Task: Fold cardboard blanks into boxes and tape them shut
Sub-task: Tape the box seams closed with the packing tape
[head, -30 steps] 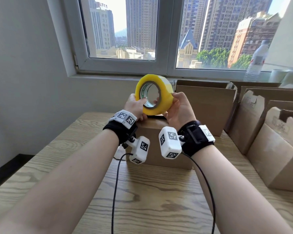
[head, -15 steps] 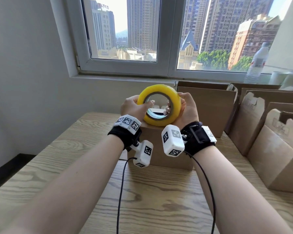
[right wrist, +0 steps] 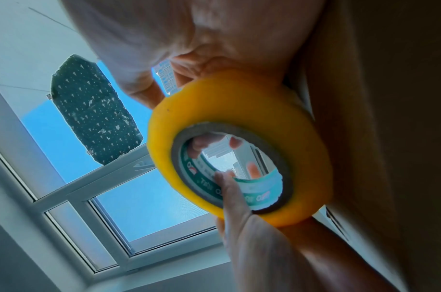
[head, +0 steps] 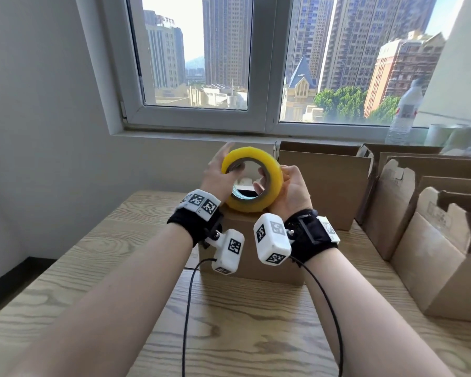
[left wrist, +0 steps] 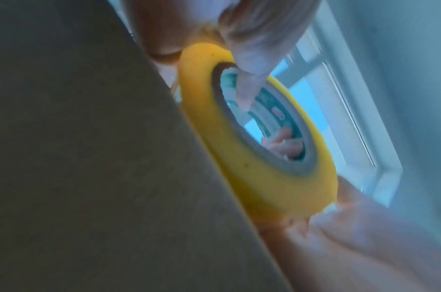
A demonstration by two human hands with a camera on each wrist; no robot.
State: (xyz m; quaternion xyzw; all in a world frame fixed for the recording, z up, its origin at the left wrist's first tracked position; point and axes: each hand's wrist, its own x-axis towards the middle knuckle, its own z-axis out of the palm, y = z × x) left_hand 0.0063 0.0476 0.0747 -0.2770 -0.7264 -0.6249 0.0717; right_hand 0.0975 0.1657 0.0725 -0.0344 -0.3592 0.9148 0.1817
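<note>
Above the closed brown cardboard box (head: 252, 251), both hands, left hand (head: 218, 177) and right hand (head: 294, 190), grip the yellow tape roll (head: 252, 183); probably hunting its loose end, to peel next.

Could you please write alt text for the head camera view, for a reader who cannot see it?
Two hands, left hand and right hand, hold a yellow tape roll above a closed cardboard box on a wooden table. More open boxes stand to the right, under a window showing city towers.
</note>
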